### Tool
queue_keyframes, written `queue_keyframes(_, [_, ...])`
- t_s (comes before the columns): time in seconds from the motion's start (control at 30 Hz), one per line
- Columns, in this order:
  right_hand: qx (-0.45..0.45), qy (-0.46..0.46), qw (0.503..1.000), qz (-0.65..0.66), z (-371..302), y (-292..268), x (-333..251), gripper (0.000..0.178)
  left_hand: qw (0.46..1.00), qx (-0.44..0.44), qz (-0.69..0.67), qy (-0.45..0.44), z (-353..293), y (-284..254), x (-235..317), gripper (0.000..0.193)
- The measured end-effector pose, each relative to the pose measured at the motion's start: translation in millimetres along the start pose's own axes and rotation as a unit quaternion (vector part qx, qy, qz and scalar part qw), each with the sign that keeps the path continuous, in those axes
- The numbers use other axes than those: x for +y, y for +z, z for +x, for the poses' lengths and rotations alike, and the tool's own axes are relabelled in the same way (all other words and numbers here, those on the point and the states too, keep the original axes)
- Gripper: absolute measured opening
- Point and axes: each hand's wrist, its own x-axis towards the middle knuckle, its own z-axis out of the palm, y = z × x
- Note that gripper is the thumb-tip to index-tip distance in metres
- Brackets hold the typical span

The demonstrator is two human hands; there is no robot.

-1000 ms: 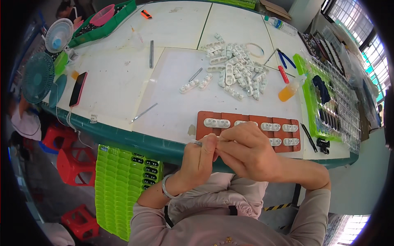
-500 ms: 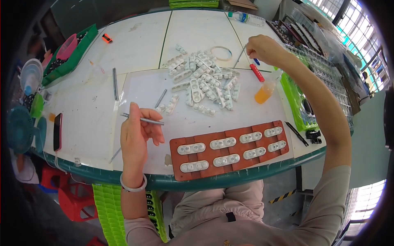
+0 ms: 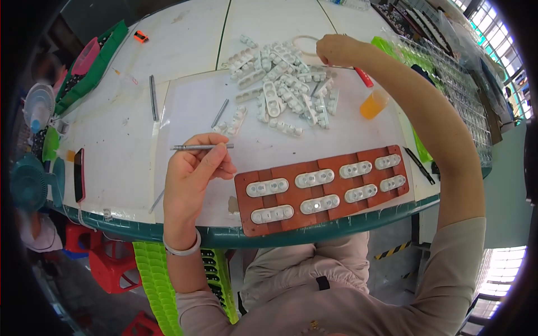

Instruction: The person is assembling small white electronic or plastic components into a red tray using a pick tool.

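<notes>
My left hand [image 3: 190,168] is closed around a thin grey metal rod [image 3: 185,148], pinched between thumb and fingers, left of a red-brown tray [image 3: 255,226]. The tray lies near the table's front edge and carries two rows of white, three-hollowed pieces [image 3: 267,187]. Farther back is a loose heap of similar white pieces [image 3: 272,103]. Beyond the heap's right side, my right hand [image 3: 336,50] is closed beside a pale ring [image 3: 304,37]; whatever its fingers grip is hidden. A second short rod [image 3: 220,113] lies left of the heap.
A red marker-like stick [image 3: 364,77] and a container of orange liquid [image 3: 374,105] stand close to my right forearm. Right of the tray lies a black pen-like tool [image 3: 419,166]. At left are a phone [image 3: 79,175], a long metal bar [image 3: 153,98] and a green crate [image 3: 92,78].
My left hand has turned and lifted the rod to a nearly level position. My right hand has shifted slightly left, toward the ring. The whole view has tilted a little.
</notes>
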Motion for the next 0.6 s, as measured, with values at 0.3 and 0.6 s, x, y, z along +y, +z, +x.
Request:
queue_keyframes(0.3, [0.078,0.035,0.996,-0.002,-26,-33,-24,0.014,0.990,0.047,0.076,0.107,9,3,-6,0.018])
queue_keyframes(0.6, [0.230,-0.102,0.920,0.302,-178,-31,-136,0.013,0.994,-0.054,0.055,0.083,-10,15,5,0.018])
